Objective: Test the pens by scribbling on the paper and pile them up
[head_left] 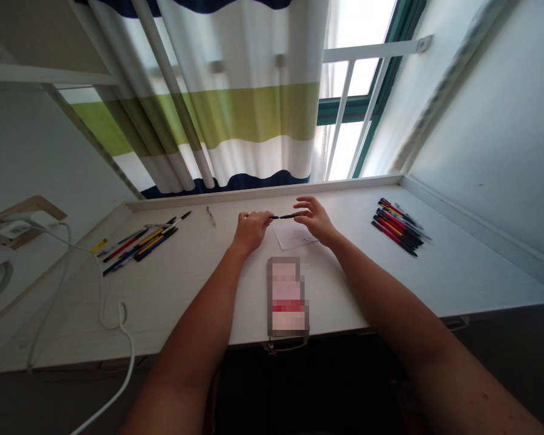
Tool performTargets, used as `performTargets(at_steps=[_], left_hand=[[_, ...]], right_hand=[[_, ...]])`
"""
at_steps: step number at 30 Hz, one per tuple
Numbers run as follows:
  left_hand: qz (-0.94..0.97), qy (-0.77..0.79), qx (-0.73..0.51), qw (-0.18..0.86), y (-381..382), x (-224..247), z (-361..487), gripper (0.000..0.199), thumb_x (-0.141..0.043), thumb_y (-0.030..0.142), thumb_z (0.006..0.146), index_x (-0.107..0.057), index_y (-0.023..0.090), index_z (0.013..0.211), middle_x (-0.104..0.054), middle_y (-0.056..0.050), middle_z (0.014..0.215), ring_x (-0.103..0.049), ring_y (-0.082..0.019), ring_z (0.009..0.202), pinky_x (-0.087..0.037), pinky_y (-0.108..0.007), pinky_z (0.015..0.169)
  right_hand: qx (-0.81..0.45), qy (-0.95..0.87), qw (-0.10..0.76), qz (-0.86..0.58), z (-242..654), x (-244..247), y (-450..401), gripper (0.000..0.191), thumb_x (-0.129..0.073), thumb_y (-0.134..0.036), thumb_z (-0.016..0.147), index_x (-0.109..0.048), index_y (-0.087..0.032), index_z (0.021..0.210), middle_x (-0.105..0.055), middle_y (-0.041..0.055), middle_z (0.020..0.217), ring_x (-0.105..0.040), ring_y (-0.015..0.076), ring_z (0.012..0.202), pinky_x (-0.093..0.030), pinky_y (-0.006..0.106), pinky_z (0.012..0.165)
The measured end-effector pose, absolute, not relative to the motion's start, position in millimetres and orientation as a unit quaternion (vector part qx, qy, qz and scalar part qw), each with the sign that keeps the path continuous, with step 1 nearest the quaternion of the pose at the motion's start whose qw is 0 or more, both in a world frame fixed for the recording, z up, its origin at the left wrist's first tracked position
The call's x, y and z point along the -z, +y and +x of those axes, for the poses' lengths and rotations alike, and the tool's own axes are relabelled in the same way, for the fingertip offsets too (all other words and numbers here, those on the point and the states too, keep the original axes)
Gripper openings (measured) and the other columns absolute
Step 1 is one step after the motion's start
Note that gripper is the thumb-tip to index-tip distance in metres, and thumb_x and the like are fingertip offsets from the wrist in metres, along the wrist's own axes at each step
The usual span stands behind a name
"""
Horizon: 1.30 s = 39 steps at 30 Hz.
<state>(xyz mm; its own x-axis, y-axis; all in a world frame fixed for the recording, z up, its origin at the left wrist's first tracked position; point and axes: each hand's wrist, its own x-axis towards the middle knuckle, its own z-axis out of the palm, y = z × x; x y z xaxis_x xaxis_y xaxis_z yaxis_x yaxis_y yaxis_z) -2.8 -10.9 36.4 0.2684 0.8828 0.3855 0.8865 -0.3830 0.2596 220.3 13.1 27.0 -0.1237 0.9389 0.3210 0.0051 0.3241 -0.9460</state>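
1. One white cable point(132, 356) loops over the left of the bench point(457, 278); best to leave it alone and keep the left forearm clear of it.
2. Several mixed pens point(126, 245) lie loosely fanned to the right of the cable, with a single pale pen point(211, 216) apart from them; a wide elbow could scatter these.
3. The left hand point(250, 232) has its grip pinched on the left end of a dark pen point(283, 216). This hand would serve well as the steady one, wrist low.
4. The dark pen lies level between the two hands, its right end just above the far edge of a white paper sheet point(292, 237). Whether it is one piece or two parts meeting is too small to tell. Holding both ends in line should avoid bending or slipping.
5. Nearer the body sits a pixelated rectangular object point(288, 314); working beyond it gives room.
6. The right hand point(316, 222) has its grip pinched on the dark pen's right end, other fingers raised. Light, even pressure suits so thin a barrel.
7. Farther right, a denser group of red and black pens point(395, 229) rests well apart from the hands.
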Motion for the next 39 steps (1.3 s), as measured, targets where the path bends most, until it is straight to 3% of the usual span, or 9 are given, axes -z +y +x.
performTargets(at_steps=[2, 6, 14, 22, 29, 32, 35, 39], left_hand=[[-0.798, -0.552, 0.24, 0.007, -11.2, -36.3, -3.0, 0.03, -0.041, 0.028, 0.108, -0.069, 0.028, 0.12, -0.078, -0.006, 0.111, -0.066, -0.026, 0.106, -0.03, -0.044, 0.103], [-0.8, -0.552, 0.234, 0.0, -11.1, -35.6, -2.7, 0.029, -0.043, 0.027, 0.107, -0.07, 0.028, 0.118, -0.078, -0.007, 0.113, -0.066, -0.027, 0.109, -0.03, -0.044, 0.104], [-0.779, -0.585, 0.227, -0.006, -3.4, -27.0, -16.7, 0.027, -0.044, 0.024, 0.106, -0.068, 0.027, 0.117, -0.076, -0.008, 0.118, -0.062, -0.029, 0.115, -0.031, -0.047, 0.108], [-0.794, -0.565, 0.211, 0.072, -6.6, -35.4, -15.3, 0.025, -0.048, 0.022, 0.105, -0.07, 0.029, 0.115, -0.074, -0.008, 0.118, -0.056, -0.029, 0.123, -0.025, -0.051, 0.117], [-0.769, -0.595, 0.234, -0.007, -7.6, -32.3, -10.1, 0.025, -0.047, 0.022, 0.105, -0.066, 0.027, 0.12, -0.078, -0.007, 0.111, -0.065, -0.027, 0.11, -0.029, -0.052, 0.115], [-0.786, -0.574, 0.225, 0.041, -7.2, -32.8, -11.3, 0.028, -0.048, 0.019, 0.104, -0.071, 0.027, 0.117, -0.077, -0.009, 0.112, -0.063, -0.029, 0.116, -0.027, -0.055, 0.117], [-0.817, -0.523, 0.216, 0.109, -6.0, -34.7, -12.4, 0.033, -0.048, 0.013, 0.102, -0.077, 0.029, 0.11, -0.077, -0.009, 0.113, -0.057, -0.031, 0.123, -0.019, -0.059, 0.121], [-0.829, -0.503, 0.213, 0.12, -5.2, -37.3, -11.6, 0.036, -0.049, 0.013, 0.101, -0.08, 0.03, 0.109, -0.077, -0.007, 0.111, -0.057, -0.03, 0.123, -0.019, -0.059, 0.123]], right_hand=[[-0.46, -0.608, 0.498, -0.412, 219.4, -26.4, 11.4, 0.04, -0.084, -0.033, 0.076, -0.069, -0.022, 0.111, -0.077, 0.0063, 0.099, -0.074, 0.0203, 0.08, -0.062, 0.039, 0.077], [-0.476, -0.608, 0.473, -0.424, 217.4, -23.4, 13.6, 0.033, -0.086, -0.046, 0.077, -0.074, -0.016, 0.084, -0.073, 0.006, 0.072, -0.067, 0.0163, 0.061, -0.059, 0.032, 0.062], [-0.362, -0.498, 0.66, -0.431, 240.4, -33.0, 27.5, 0.027, -0.085, -0.044, 0.078, -0.073, -0.019, 0.082, -0.067, 0.0009, 0.067, -0.061, 0.0144, 0.06, -0.058, 0.033, 0.063], [-0.296, -0.566, 0.629, -0.443, 233.1, -36.1, 19.4, 0.05, -0.079, -0.068, 0.077, -0.068, -0.019, 0.071, -0.063, 0.0, 0.059, -0.059, 0.0131, 0.054, -0.051, 0.027, 0.053], [-0.322, -0.468, 0.666, -0.484, 240.3, -25.9, 30.7, 0.045, -0.074, -0.062, 0.086, -0.063, -0.02, 0.075, -0.064, 0.0003, 0.062, -0.058, 0.0124, 0.051, -0.052, 0.028, 0.052], [-0.308, -0.496, 0.629, -0.514, 242.9, -26.0, 31.3, 0.04, -0.074, -0.056, 0.088, -0.064, -0.02, 0.075, -0.067, 0.0023, 0.064, -0.06, 0.0142, 0.053, -0.053, 0.03, 0.055], [-0.235, -0.618, 0.535, -0.526, 239.4, -28.8, 26.8, 0.037, -0.077, -0.052, 0.085, -0.065, -0.019, 0.07, -0.066, 0.0027, 0.062, -0.062, 0.0171, 0.057, -0.051, 0.032, 0.059], [-0.203, -0.66, 0.487, -0.534, 231.1, -29.6, 21.4, 0.037, -0.072, -0.049, 0.088, -0.064, -0.02, 0.067, -0.065, 0.0025, 0.059, -0.061, 0.0184, 0.058, -0.047, 0.032, 0.06]])
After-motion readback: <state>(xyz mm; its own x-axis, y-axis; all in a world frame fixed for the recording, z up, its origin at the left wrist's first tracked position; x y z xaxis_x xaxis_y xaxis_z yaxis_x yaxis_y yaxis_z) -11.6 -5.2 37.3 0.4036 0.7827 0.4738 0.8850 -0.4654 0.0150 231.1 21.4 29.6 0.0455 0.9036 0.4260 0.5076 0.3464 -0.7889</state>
